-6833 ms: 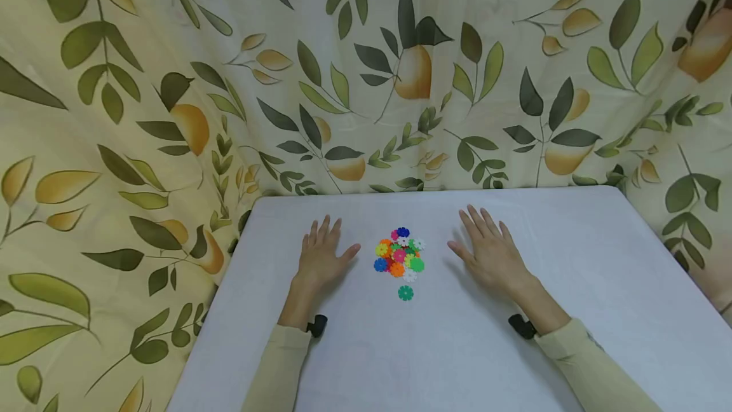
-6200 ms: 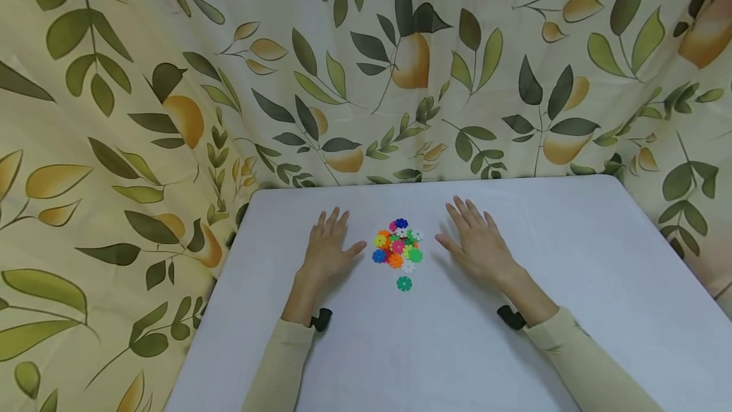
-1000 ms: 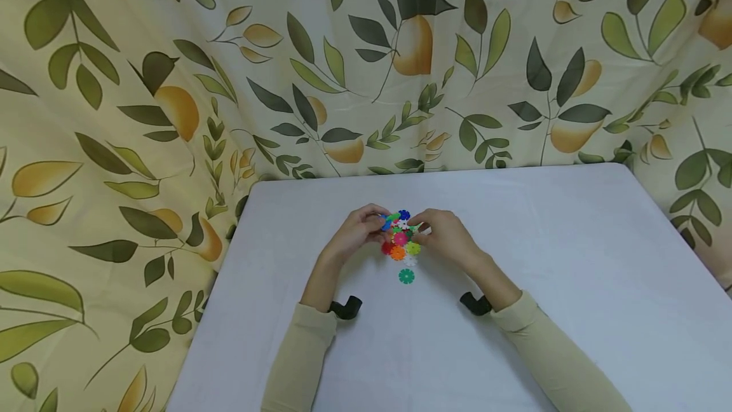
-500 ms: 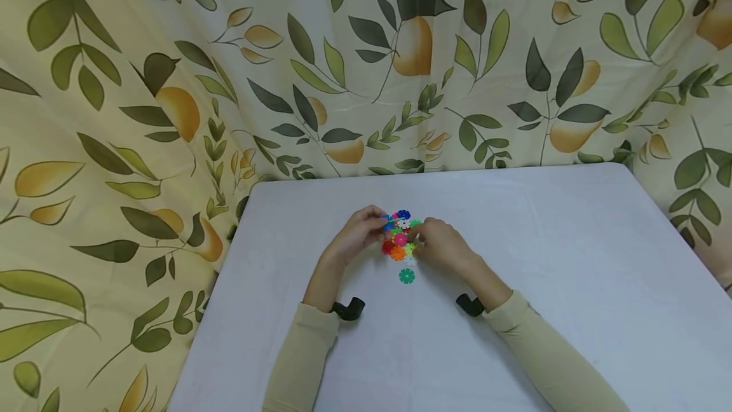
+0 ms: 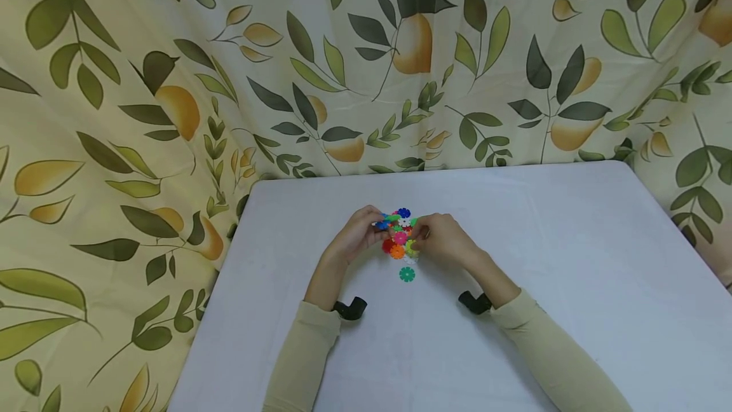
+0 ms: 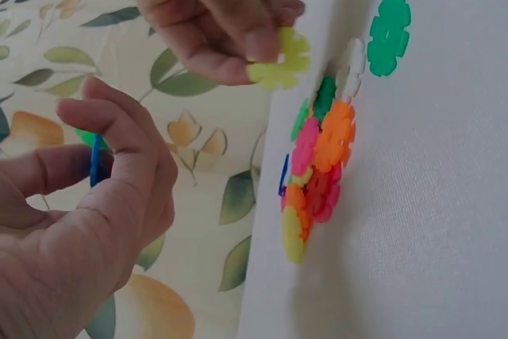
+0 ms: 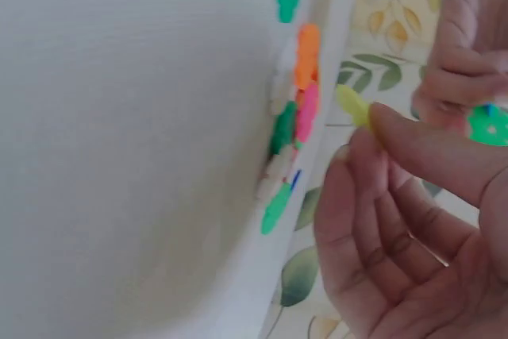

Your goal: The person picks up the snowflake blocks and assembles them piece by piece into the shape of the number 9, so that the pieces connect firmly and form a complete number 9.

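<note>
In the head view my left hand [image 5: 353, 237] is at the left of a small pile of bright notched plastic discs. Its thumb and fingers pinch a blue disc [image 6: 97, 160], with a green disc [image 7: 488, 126] against it; how the two are joined is unclear. My right hand [image 5: 448, 240], at the pile's right side, pinches a yellow disc [image 6: 292, 61] between thumb and fingertips, above the table. Below lie an orange disc [image 6: 334, 136], a pink disc [image 5: 400, 238], a dark blue disc [image 5: 404, 213] and several others, overlapping.
A single teal-green disc [image 5: 406, 274] lies apart, on the near side of the pile. The white-covered table [image 5: 515, 208] ends at a patterned curtain [image 5: 320, 81] behind and to the left. Black wrist cameras [image 5: 350, 308] sit under both forearms.
Both hands, earlier spread flat beside the pile, have come in to it. The left now holds the blue and green discs. Over the last half second the right has risen slightly, holding the yellow disc.
</note>
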Demonstrator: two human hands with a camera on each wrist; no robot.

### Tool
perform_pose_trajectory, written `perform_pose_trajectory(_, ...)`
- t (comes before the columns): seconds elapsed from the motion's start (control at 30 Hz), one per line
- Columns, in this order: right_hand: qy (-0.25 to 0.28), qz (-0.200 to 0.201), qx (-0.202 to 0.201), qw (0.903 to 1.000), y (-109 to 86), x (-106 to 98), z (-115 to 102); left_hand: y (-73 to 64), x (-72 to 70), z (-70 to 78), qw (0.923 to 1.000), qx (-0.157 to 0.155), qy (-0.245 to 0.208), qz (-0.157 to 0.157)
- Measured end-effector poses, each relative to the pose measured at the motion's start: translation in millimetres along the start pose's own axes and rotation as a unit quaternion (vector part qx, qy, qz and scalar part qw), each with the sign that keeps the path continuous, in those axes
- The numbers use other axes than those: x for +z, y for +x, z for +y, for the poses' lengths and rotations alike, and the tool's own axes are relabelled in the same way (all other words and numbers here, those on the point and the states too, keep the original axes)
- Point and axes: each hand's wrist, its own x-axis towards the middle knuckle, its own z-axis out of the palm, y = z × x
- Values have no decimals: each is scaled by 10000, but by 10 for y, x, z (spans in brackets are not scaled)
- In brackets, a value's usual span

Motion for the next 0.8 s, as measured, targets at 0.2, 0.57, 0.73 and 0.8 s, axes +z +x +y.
perform_pose_trajectory(0.2,830,483,-129,9953,-34,-127,-38,4,12,-9,9999,37,-82,-76)
perform_pose_trajectory(0.57,2580,478,325,9644,-79,-268,-82,11,8,-23,9997,16,-122,-195)
perform_pose_trajectory(0.73,3005,441,445,9517,-86,-301,-88,-4,30,-5,9998,-35,-19,-186)
perform_pose_trajectory(0.8,3117,444,503,9478,-86,-310,-94,-8,45,2,9998,-67,46,-197)
